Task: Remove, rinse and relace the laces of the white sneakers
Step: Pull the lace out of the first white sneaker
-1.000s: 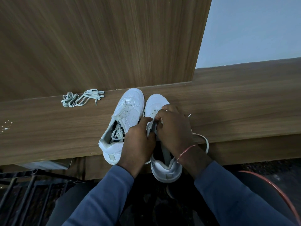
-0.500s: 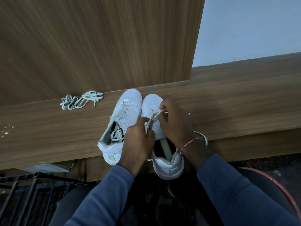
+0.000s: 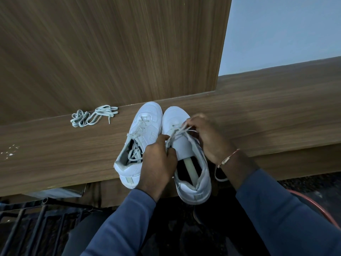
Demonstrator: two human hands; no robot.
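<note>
Both hands are working on one low-top white leather sneaker [image 3: 182,145] that is lying on a brown wood-grain ledge [image 3: 258,117], heel overhanging toward the person. Its long axis is running from below the fingers up toward the toe.

The left hand [image 3: 157,163] is curling thumb and fingers around a flat off-white lace [image 3: 178,130] at the eyelet row beside them. The right hand [image 3: 210,139] is pinching the same lace nearer the toe. The lace is stretching across the tongue from one set of fingers to the other, crosswise to the shoe.

The right fingers are lying closer to the toe-end eyelets, so the next pull probably belongs to them. Whether this is threading or unthreading cannot be told.

A second white sneaker [image 3: 140,141], loosely laced, is sitting just left of the left fingers. A loose bundled lace [image 3: 92,116] is lying well beyond it.
</note>
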